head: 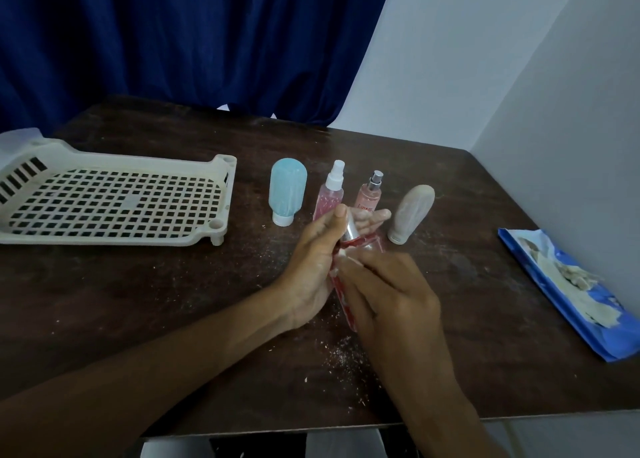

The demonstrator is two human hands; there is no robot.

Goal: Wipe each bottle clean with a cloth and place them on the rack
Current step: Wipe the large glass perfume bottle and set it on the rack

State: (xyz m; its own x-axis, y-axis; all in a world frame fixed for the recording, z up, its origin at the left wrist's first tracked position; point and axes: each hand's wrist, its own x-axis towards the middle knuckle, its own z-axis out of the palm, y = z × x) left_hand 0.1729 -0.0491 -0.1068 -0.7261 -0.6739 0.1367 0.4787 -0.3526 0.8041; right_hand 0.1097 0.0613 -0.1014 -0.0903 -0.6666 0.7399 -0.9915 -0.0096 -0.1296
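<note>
Right hand [388,295] pinches cloth [344,255] on red bottle [348,238]; left hand [311,267] grips

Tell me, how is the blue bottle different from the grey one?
The blue bottle is pale blue; the grey bottle is dull grey-beige. The blue bottle looks fatter, the grey bottle slimmer. The blue bottle stands at the row's left end, nearest the rack; the grey bottle at the right end. Both stand cap-down on the table, with smeared sides.
</note>
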